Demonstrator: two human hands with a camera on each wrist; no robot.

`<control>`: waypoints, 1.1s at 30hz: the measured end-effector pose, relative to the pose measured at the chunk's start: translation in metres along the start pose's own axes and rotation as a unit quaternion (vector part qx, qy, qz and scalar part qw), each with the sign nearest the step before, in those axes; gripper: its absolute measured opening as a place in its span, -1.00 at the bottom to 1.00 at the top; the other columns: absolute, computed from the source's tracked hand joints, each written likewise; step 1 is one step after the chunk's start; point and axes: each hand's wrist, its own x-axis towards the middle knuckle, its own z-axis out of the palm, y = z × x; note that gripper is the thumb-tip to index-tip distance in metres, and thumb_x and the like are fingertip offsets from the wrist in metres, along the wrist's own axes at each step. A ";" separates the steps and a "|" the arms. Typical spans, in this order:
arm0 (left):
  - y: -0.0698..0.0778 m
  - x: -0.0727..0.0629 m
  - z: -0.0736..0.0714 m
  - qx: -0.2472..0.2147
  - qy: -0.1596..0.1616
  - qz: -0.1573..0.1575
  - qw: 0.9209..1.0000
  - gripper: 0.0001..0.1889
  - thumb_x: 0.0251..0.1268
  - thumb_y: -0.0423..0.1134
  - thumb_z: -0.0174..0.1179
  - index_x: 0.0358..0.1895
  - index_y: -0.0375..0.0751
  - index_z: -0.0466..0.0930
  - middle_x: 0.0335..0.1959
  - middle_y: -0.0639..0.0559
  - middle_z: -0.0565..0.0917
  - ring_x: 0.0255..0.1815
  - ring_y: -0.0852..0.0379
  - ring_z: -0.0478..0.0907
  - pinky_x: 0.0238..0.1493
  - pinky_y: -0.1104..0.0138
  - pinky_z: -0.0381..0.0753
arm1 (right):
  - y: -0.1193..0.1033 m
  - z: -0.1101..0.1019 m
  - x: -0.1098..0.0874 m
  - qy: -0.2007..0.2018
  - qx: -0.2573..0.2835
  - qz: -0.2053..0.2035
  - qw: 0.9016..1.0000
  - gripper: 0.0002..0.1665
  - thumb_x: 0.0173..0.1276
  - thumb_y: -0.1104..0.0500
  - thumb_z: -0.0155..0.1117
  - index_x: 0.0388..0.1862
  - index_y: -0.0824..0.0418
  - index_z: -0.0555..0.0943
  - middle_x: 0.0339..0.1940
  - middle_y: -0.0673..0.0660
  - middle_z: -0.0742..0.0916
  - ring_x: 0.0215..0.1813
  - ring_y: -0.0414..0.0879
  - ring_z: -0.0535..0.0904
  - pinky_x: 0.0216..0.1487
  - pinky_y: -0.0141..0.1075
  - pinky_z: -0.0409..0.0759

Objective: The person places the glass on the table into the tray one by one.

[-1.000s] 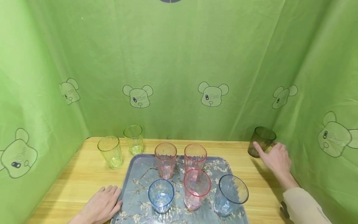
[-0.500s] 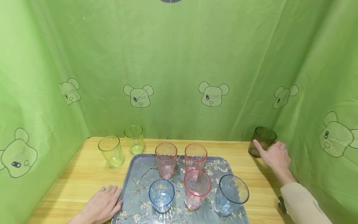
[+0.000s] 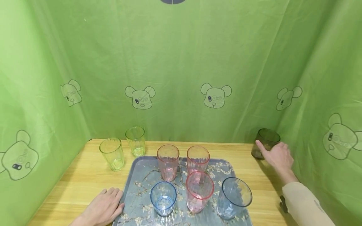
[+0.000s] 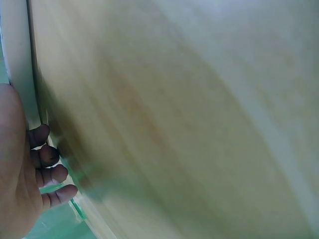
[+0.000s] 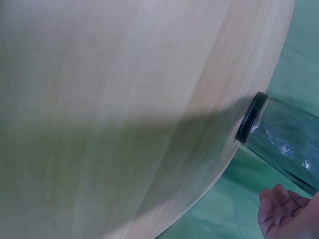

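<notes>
At the table's far right corner, my right hand (image 3: 278,158) holds a dark smoky drinking glass (image 3: 258,152), thumb on its near left side and fingers at its right. The right wrist view shows that glass (image 5: 284,134) with its thick dark base at the tabletop and my curled fingers (image 5: 279,209) close along its side. My left hand (image 3: 101,204) rests loosely on the table, fingertips at the left rim of a flowered grey-blue tray (image 3: 133,180). In the left wrist view its fingers (image 4: 52,174) are relaxed and hold nothing.
The tray bears three pink glasses (image 3: 168,168), a short blue glass (image 3: 164,204) and a taller grey-blue glass (image 3: 226,208). Two yellow-green glasses (image 3: 114,157) stand at the back left of the wooden table (image 3: 70,175). Green curtains (image 3: 181,62) enclose the table's back and sides.
My right forearm and sleeve have shifted slightly to the left. The dark glass, the left hand, the tray and the other glasses stay in place.
</notes>
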 end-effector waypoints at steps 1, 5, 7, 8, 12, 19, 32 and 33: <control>0.000 0.000 0.000 0.000 0.000 0.000 1.000 -0.70 0.21 -0.01 0.34 -0.33 0.02 0.37 -0.46 0.23 0.37 -0.44 0.23 0.32 -0.38 0.35 0.33 | 0.000 0.000 0.000 -0.001 0.000 0.001 1.000 0.61 0.29 -0.79 -0.27 0.40 0.81 0.09 0.05 0.68 0.42 -0.03 0.50 0.49 -0.38 0.07 0.50; 0.000 0.000 -0.001 0.000 -0.003 0.000 1.000 -0.69 0.21 -0.01 0.34 -0.33 0.02 0.36 -0.46 0.23 0.37 -0.44 0.23 0.31 -0.39 0.35 0.32 | 0.000 0.000 0.001 0.002 -0.001 0.000 1.000 0.60 0.29 -0.79 -0.28 0.37 0.80 0.13 0.03 0.66 0.44 -0.04 0.51 0.50 -0.37 0.08 0.50; 0.000 0.001 -0.001 0.000 -0.002 0.000 1.000 -0.69 0.21 0.00 0.34 -0.34 0.02 0.36 -0.47 0.23 0.36 -0.45 0.23 0.31 -0.39 0.36 0.32 | 0.000 0.000 0.002 0.004 -0.003 -0.004 1.000 0.58 0.30 -0.78 -0.29 0.35 0.80 0.15 0.01 0.65 0.45 -0.04 0.53 0.51 -0.38 0.09 0.50; 0.000 0.001 -0.001 -0.001 -0.002 0.000 1.000 -0.69 0.21 -0.01 0.34 -0.34 0.02 0.36 -0.47 0.23 0.36 -0.45 0.23 0.31 -0.39 0.36 0.31 | 0.000 0.000 0.002 0.006 -0.003 -0.006 1.000 0.58 0.31 -0.78 -0.29 0.34 0.80 0.16 0.00 0.65 0.45 -0.04 0.53 0.52 -0.38 0.09 0.50; 0.001 0.001 -0.002 -0.001 -0.007 -0.002 1.000 -0.69 0.20 0.00 0.35 -0.34 0.03 0.36 -0.47 0.24 0.35 -0.44 0.23 0.31 -0.39 0.36 0.31 | 0.000 0.001 0.002 0.015 -0.009 -0.019 1.000 0.54 0.34 -0.76 -0.29 0.30 0.81 0.20 -0.05 0.63 0.47 -0.08 0.55 0.55 -0.39 0.08 0.49; 0.000 0.000 -0.001 0.001 0.004 0.005 1.000 -0.68 0.20 0.01 0.34 -0.33 0.01 0.36 -0.46 0.22 0.37 -0.44 0.21 0.34 -0.39 0.34 0.32 | 0.000 0.003 0.004 0.025 -0.016 -0.039 0.999 0.51 0.38 -0.73 -0.28 0.25 0.83 0.25 -0.07 0.65 0.49 -0.12 0.56 0.56 -0.37 0.10 0.49; 0.000 0.000 0.000 0.002 0.014 0.004 1.000 -0.68 0.17 -0.01 0.35 -0.33 0.01 0.36 -0.46 0.23 0.37 -0.43 0.22 0.35 -0.38 0.34 0.35 | -0.003 0.003 0.002 0.032 -0.026 -0.073 0.996 0.48 0.42 -0.69 -0.25 0.23 0.85 0.28 -0.04 0.67 0.50 -0.19 0.52 0.58 -0.43 0.06 0.50; 0.000 0.000 0.001 0.002 0.015 0.004 1.000 -0.68 0.17 -0.01 0.34 -0.33 0.02 0.36 -0.46 0.23 0.37 -0.43 0.22 0.35 -0.39 0.34 0.34 | -0.003 0.003 0.002 0.033 -0.025 -0.076 0.996 0.48 0.42 -0.69 -0.24 0.23 0.85 0.28 -0.03 0.67 0.50 -0.18 0.53 0.58 -0.43 0.06 0.50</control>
